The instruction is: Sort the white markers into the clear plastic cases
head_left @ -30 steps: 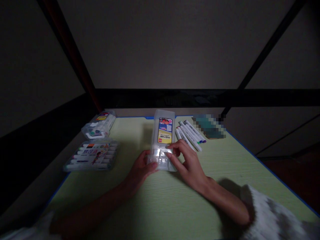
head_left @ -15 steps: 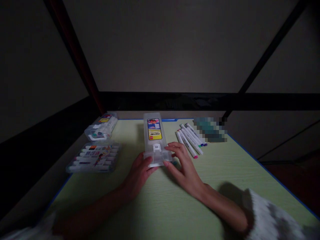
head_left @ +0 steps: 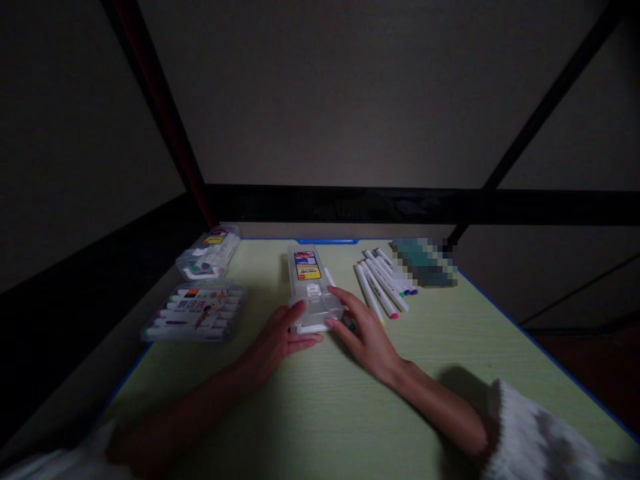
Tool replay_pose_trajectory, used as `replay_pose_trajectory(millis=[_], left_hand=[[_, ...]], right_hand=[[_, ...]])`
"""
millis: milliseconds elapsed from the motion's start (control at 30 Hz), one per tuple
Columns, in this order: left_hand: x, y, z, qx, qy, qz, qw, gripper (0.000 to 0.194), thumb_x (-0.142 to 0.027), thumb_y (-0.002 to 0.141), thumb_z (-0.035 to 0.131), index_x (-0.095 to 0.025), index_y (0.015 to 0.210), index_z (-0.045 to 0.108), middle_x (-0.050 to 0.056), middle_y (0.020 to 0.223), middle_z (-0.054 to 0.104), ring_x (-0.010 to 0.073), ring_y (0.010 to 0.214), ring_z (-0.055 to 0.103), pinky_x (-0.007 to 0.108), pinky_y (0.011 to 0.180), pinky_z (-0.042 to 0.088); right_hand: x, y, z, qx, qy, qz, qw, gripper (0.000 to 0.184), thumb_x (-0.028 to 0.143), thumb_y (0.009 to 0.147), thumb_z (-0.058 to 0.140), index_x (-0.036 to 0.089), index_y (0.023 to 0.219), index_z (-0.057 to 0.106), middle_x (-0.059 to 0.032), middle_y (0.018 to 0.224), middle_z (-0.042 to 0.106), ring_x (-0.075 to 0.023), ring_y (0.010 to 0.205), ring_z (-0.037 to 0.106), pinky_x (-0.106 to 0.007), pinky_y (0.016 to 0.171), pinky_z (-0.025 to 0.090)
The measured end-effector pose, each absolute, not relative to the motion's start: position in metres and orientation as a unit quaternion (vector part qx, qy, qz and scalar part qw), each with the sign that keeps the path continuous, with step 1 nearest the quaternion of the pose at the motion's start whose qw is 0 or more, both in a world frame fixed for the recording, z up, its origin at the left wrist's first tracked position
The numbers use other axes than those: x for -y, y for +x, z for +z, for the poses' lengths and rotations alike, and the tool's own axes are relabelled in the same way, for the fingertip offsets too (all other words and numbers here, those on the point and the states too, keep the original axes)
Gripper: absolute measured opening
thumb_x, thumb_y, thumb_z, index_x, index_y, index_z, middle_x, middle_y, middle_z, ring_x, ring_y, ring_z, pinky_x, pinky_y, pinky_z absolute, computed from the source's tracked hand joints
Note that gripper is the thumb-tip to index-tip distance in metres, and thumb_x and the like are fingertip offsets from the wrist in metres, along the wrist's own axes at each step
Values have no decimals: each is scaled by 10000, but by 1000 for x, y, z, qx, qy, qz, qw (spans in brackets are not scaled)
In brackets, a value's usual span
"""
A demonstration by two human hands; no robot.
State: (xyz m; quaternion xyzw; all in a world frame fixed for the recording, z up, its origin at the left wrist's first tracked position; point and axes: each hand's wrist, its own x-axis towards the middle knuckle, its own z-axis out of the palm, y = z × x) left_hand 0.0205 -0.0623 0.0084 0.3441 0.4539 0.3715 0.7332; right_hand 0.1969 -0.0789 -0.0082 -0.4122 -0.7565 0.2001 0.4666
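A clear plastic marker case [head_left: 306, 290] with a yellow and blue label lies lengthwise in front of me, its white latch and handle end nearest. My left hand [head_left: 280, 337] grips the near left corner, thumb on top and fingers below. At the near right corner, my right hand [head_left: 363, 333] holds the case between thumb and fingers. Part of a white marker [head_left: 329, 275] shows along the case's right side. To the right, several loose white markers [head_left: 381, 287] with coloured ends lie on the table.
On the left, a flat clear case of markers [head_left: 195, 312] lies in front of another latched marker case [head_left: 210, 252]. A blurred-out greenish flat object [head_left: 425, 261] lies at the back right of the pale green table [head_left: 320, 413], which has a blue edge.
The case's far end has come down, so it lies flatter. My hands keep hold of its near end. The view has shifted slightly.
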Motion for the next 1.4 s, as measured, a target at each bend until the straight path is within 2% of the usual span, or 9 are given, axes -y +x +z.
replay_pose_trajectory(millis=[133,300,400,533,733,1000,1133,1233,1400], left_hand=[[55,14,12,-489,410,289,714,554,-570,753,551,-113,1059,485,39,646,661,201,610,678,316,684,547],[50,10,16,-542,522,202,627,682,-773,629,441,-139,875,496,-8,488,579,185,461,625,260,466,487],[50,8,17,-561,617,156,529,675,-808,653,263,-165,665,467,-27,386,483,149,335,520,237,378,390],[54,5,23,-562,743,182,315,611,-689,773,180,-191,496,400,-19,362,418,130,359,475,246,442,355],[54,3,28,-532,807,172,187,518,-504,867,206,-167,629,520,60,616,606,180,581,564,272,545,348],[53,-2,7,-511,821,228,112,256,-395,860,389,-161,936,460,73,873,569,202,751,561,319,661,449],[52,-4,0,-427,837,332,88,348,-332,847,462,-155,1133,372,138,1120,486,241,992,521,394,814,471],[50,-4,-3,-359,859,361,58,372,-258,859,466,-185,1207,354,148,1279,392,261,1189,401,451,978,383],[46,-7,-4,-314,881,350,58,437,-225,871,462,-209,1283,320,128,1325,386,254,1251,354,455,1029,350]], right_hand=[[78,196,-8,753,-421,196,466,418,261,851,525,195,1254,436,-118,1202,558,-221,1072,546,-375,882,485],[77,196,-10,749,-431,193,464,428,287,843,540,194,1254,462,-116,1194,577,-226,1045,569,-362,841,508],[76,196,-11,747,-439,190,462,433,292,842,543,206,1260,470,-111,1207,578,-230,1046,574,-374,832,514],[76,195,-9,747,-442,184,462,443,293,835,553,193,1260,482,-116,1209,584,-235,1050,577,-394,861,500],[76,194,-5,756,-437,169,457,447,281,833,560,195,1265,486,-111,1208,588,-234,1096,555,-408,916,468],[73,197,-3,767,-426,156,454,451,255,836,555,205,1277,474,-111,1210,575,-222,1125,531,-401,950,449],[74,197,-2,771,-427,135,452,455,244,840,548,203,1285,463,-124,1285,510,-224,1196,472,-429,1005,401],[74,197,-3,781,-419,126,445,471,244,847,536,199,1305,436,-128,1321,481,-226,1232,438,-447,1024,380],[71,200,-3,795,-406,130,433,468,244,847,536,165,1297,435,-148,1301,501,-236,1217,459,-448,1012,396]])
